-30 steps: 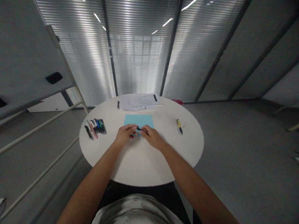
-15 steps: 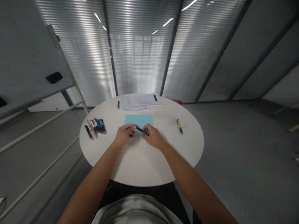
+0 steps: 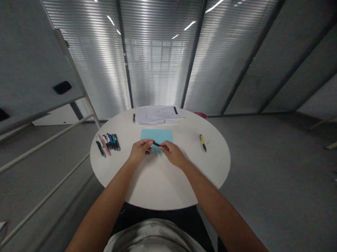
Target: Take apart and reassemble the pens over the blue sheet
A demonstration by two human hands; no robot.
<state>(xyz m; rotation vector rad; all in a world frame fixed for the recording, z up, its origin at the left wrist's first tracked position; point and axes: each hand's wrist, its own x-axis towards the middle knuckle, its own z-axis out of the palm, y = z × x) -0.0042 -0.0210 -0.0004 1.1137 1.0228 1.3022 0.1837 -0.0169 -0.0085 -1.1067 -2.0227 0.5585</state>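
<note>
Apparently, the left hand (image 3: 139, 149) and right hand (image 3: 171, 153) are pinching and handling a dark pen (image 3: 156, 144) together, needing steadiness next

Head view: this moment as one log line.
left hand: holds dark pen | right hand: holds same pen, other end | blue paper: on table | yellow pen: right side

The green stretch of the pen (image 3: 156, 144), visible earlier, no longer shows by the right hand (image 3: 172, 153).

The left grip (image 3: 139, 149) and right grip (image 3: 172, 154) hold a dark pen (image 3: 156, 144) over blue paper (image 3: 156, 134) on a white table (image 3: 160, 188).
</note>
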